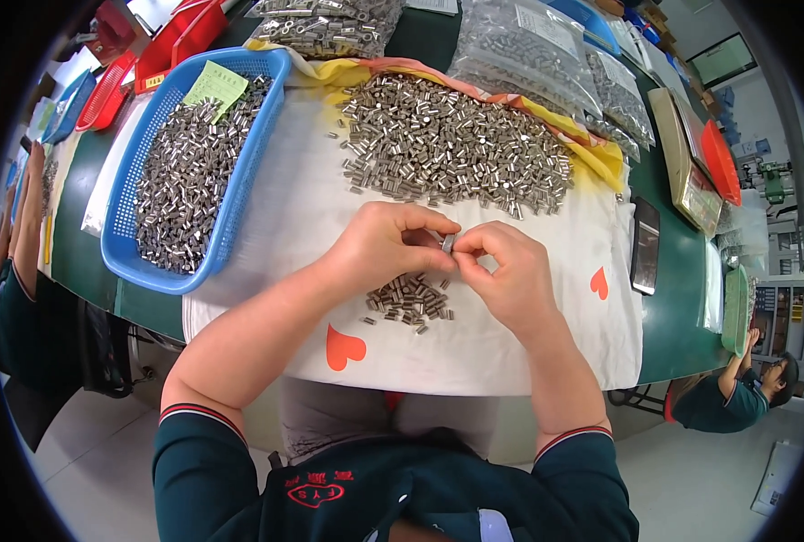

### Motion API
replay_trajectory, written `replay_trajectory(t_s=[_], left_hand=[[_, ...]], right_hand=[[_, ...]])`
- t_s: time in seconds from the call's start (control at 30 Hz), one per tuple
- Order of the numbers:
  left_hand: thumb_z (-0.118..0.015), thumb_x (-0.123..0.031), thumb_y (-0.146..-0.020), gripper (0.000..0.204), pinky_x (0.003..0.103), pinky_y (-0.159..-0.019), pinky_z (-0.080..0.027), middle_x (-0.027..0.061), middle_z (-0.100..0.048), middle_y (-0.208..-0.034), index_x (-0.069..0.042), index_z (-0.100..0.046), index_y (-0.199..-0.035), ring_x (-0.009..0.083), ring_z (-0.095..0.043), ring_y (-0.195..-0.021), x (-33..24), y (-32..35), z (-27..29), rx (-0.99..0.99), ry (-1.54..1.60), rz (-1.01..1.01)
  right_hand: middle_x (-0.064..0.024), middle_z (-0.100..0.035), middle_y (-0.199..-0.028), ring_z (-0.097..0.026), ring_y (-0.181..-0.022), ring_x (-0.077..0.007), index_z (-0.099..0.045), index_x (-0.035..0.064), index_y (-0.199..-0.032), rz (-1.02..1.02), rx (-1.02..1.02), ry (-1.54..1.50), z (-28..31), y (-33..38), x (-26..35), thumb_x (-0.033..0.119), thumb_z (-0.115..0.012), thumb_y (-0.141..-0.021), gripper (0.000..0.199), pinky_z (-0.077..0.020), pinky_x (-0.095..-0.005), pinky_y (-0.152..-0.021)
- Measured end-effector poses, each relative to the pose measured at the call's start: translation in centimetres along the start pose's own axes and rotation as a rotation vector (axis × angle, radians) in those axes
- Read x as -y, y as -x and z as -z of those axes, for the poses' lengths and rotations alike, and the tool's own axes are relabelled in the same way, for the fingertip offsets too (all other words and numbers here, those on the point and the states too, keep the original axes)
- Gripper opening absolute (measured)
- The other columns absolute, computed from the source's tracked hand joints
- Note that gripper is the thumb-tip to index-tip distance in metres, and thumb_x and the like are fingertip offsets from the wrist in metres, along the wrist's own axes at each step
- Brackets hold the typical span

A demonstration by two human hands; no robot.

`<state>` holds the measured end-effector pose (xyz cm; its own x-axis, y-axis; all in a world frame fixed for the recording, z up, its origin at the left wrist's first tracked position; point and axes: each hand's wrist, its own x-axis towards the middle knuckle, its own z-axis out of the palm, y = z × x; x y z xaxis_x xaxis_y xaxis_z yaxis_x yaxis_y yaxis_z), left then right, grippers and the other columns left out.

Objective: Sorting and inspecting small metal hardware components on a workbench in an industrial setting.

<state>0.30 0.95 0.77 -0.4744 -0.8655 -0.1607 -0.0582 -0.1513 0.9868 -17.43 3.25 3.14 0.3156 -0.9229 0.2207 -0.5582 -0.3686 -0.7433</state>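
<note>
Over the white cloth (266,262), my left hand (375,242) pinches a small silvery metal cylinder (448,242) between thumb and fingertips. The fingertips of my right hand (515,271) are pinched together at the lower end of that same piece, and partly hide it. A small pile of like metal cylinders (409,300) lies just below my left hand. Farther off, a broad heap of the same pieces (447,140) spreads across the cloth, against its rolled yellow and pink edge (591,163).
A blue plastic basket (117,248) full of metal pieces stands at the left. Clear bags of parts (528,54) line the back. A dark phone (645,246) lies at the right on the green table (682,334). Co-workers sit at the far left and right (736,397).
</note>
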Motion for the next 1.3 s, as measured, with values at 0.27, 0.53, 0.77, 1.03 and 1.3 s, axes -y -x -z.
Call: replay_trajectory(t_s=[0.27, 0.53, 0.77, 1.03, 1.3], left_hand=[[-0.068, 0.001, -0.071, 0.031, 0.019, -0.059, -0.047, 0.0032, -0.062, -0.079, 0.003, -0.059, -0.101, 0.0068, -0.057, -0.066, 0.1, -0.4, -0.1, 0.052, 0.004, 0.040], [-0.077, -0.014, -0.064, 0.035, 0.022, -0.066, -0.047, 0.0013, -0.062, -0.082, -0.003, -0.063, -0.095, 0.0059, -0.055, -0.073, -0.3, 0.3, -0.5, 0.197, -0.250, -0.067], [-0.071, -0.004, -0.070, 0.034, 0.019, -0.065, -0.046, -0.0014, -0.059, -0.083, -0.001, -0.059, -0.101, 0.0040, -0.054, -0.072, 0.2, -0.3, 0.0, 0.168, 0.053, -0.017], [-0.067, -0.003, -0.074, 0.033, 0.019, -0.066, -0.047, 0.0006, -0.061, -0.081, -0.002, -0.057, -0.106, 0.0046, -0.057, -0.074, 0.4, -0.8, 0.6, 0.100, 0.254, 0.043], [-0.068, -0.001, -0.072, 0.037, 0.019, -0.066, -0.047, 0.0004, -0.060, -0.083, -0.001, -0.057, -0.107, 0.0041, -0.055, -0.075, 0.5, -0.8, 0.3, 0.113, 0.231, -0.005]], right_hand=[[-0.0063, -0.061, -0.075, -0.057, -0.064, -0.0150, -0.060, 0.0021, -0.082, -0.089, 0.131, -0.147, 1.5, -0.7, -1.0, 0.004, -0.062, -0.070, 0.012, -0.0450, -0.0254, -0.058], [-0.0063, -0.059, -0.073, -0.056, -0.063, -0.0172, -0.062, 0.0040, -0.081, -0.227, -0.153, 0.098, 2.7, -1.7, -4.1, 0.005, -0.059, -0.073, 0.008, -0.0450, -0.0267, -0.060], [-0.0076, -0.058, -0.076, -0.054, -0.078, -0.0255, -0.063, 0.0068, -0.078, -0.005, -0.088, 0.500, 0.9, -2.4, -4.7, 0.008, -0.058, -0.073, 0.007, -0.0436, -0.0352, -0.072], [-0.0077, -0.058, -0.079, -0.054, -0.078, -0.0231, -0.060, 0.0041, -0.079, -0.034, -0.005, 0.486, 1.5, -1.7, -4.1, 0.008, -0.058, -0.073, 0.008, -0.0431, -0.0332, -0.070], [-0.0044, -0.061, -0.076, -0.056, -0.066, -0.0108, -0.061, 0.0016, -0.080, -0.071, 0.016, -0.306, 1.2, -0.8, -1.3, 0.002, -0.060, -0.073, 0.006, -0.0444, -0.0233, -0.061]])
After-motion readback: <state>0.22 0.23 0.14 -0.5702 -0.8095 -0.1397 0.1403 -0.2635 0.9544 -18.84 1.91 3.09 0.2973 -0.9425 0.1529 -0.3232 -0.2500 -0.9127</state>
